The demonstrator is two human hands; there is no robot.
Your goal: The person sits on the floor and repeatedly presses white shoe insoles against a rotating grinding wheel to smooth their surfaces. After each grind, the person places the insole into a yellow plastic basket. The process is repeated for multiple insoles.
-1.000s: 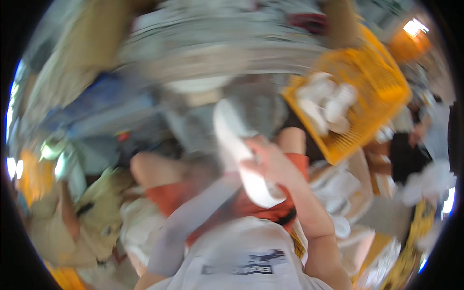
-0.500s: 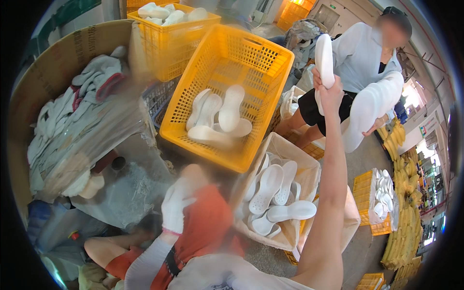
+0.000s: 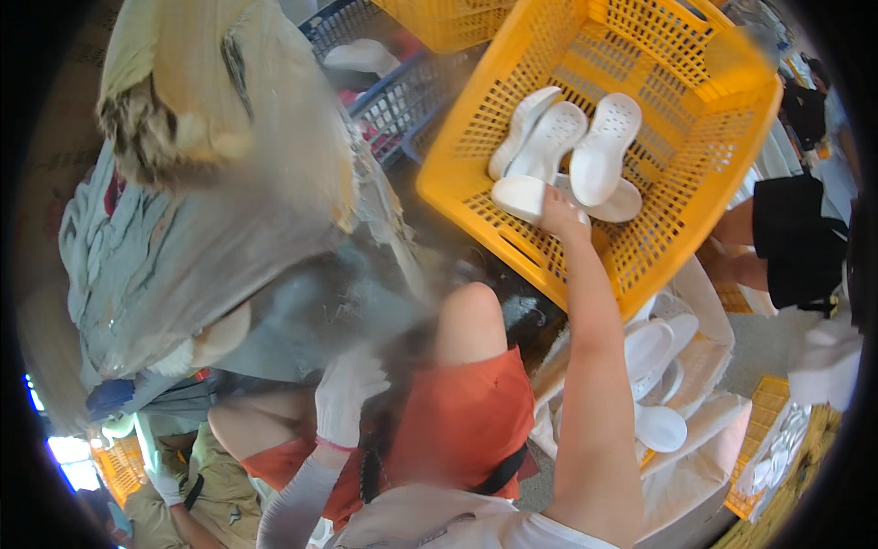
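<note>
My bare right hand reaches into a yellow plastic crate and grips one end of a white shoe insole. Around it in the crate lie several other white insoles, among them one dotted with small holes. My left hand, in a white knit glove, hovers beside my lap with its fingers loosely apart and nothing in them. Beyond it is a big carton with torn, plastic-covered edges.
A cloth-lined container of white insoles stands by my right arm. Behind the carton sits a blue crate. One person in black shorts stands at right; another person's gloved hand shows at lower left.
My right hand has left the insole near the standing person, swung left into the yellow crate and taken hold of an insole there. The view has turned, shifting the crate rightward.
</note>
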